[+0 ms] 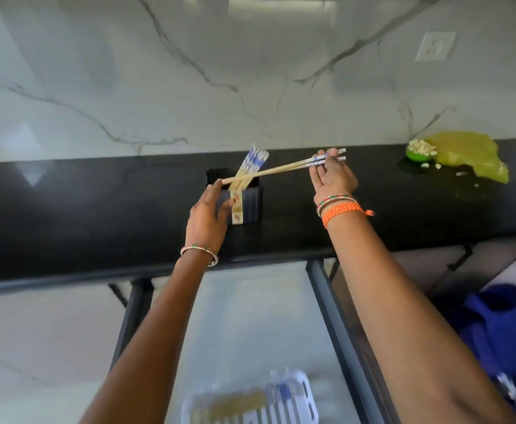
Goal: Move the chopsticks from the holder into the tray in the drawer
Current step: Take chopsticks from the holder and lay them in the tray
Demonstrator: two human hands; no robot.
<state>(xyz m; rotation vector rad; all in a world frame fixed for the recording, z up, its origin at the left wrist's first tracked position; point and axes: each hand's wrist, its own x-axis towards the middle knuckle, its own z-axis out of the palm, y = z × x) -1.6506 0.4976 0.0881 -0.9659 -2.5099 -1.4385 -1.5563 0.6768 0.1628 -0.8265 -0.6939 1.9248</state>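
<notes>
Bamboo pair of chopsticks [281, 169] held level above the black desk [67, 209], long axis running left to right, plain tips pinched by left hand [207, 215] over the holder [247, 200], blue-patterned ends gripped by right hand [331, 175]. More chopsticks [252, 166] leaning upright in that holder. Tray [308, 393] lying near and below in the open drawer [250, 316], between both forearms, so equally close to either hand.
</notes>
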